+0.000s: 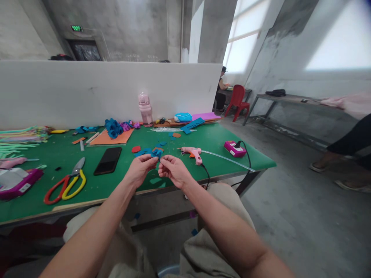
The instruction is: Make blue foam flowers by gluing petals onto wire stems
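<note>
Two hands' fingers [153, 159] pinched around a small blue felt piece [157, 153].

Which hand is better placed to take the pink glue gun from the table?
Probably the right hand. The pink glue gun lies on the green table just beyond it, on its side. The left hand is farther away and pinches the small blue piece.

Bare grey concrete walls [130, 27] and a concrete floor [290, 200] are enclosing a workshop. Daylight is pouring through tall windows [246, 34] on the right. A white partition board [101, 90] is standing along the green table's [220, 139] far edge; a red chair [239, 100] is sitting beyond.
</note>
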{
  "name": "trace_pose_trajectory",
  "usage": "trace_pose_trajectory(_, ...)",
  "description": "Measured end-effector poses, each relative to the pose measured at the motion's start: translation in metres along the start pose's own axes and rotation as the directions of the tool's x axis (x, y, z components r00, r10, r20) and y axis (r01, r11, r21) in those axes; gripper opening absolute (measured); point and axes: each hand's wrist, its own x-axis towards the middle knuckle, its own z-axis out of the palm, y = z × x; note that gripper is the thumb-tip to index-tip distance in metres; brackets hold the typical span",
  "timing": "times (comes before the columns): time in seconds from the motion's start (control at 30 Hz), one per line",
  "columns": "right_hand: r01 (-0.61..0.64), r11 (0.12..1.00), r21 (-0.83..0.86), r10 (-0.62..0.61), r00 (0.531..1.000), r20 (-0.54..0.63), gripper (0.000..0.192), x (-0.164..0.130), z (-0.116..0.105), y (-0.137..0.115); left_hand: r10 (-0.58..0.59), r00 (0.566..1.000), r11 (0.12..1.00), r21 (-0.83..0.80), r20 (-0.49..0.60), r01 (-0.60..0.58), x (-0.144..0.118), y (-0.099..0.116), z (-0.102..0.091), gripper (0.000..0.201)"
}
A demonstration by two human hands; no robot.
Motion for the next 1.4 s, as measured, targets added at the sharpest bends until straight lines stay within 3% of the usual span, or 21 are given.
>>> trace_pose_trajectory(0.33,0.055,0.995,-0.088,-0.059,0.997,-0.051,0.029,0.000,0.004,0.003,-0.008,1.000,0.999,-0.039,0.022,0.009,-0.001,-0.001,0.001,0.018)
trace_pose_trajectory(0.63,0.040,0.999,0.015,-0.039,0.996,-0.086,0.029,0.001,0.001,0.001,-0.022,0.999,0.999,-0.026,-0.027,0.021,-0.001,0.003,-0.001,0.024)
trace_pose_trajectory(0.73,0.115,0.993,-0.029,-0.118,0.983,-0.141,0.028,0.004,-0.001,0.000,-0.014,1.000,1.000,0.009,-0.020,0.014,-0.002,0.002,0.001,0.025)
trace_pose_trajectory(0.87,0.201,0.971,-0.127,-0.218,0.966,-0.136,0.025,0.005,0.000,-0.001,0.086,0.996,0.994,0.072,-0.027,-0.084,-0.004,0.000,0.006,0.023)
trace_pose_trajectory(1.1,0.164,0.979,-0.124,-0.170,0.985,-0.037,0.026,0.004,-0.002,0.000,0.177,0.984,0.980,0.097,-0.007,-0.175,-0.008,0.001,0.009,0.017)
trace_pose_trajectory(1.3,0.183,0.946,-0.266,-0.182,0.983,0.029,0.022,0.004,-0.003,0.003,0.216,0.976,0.963,0.167,-0.016,-0.210,-0.010,0.002,0.008,0.017)
trace_pose_trajectory(1.4,0.281,0.876,-0.392,-0.317,0.948,-0.030,0.020,0.006,-0.007,-0.001,0.332,0.941,0.918,0.253,-0.067,-0.305,-0.011,0.008,0.003,0.012)
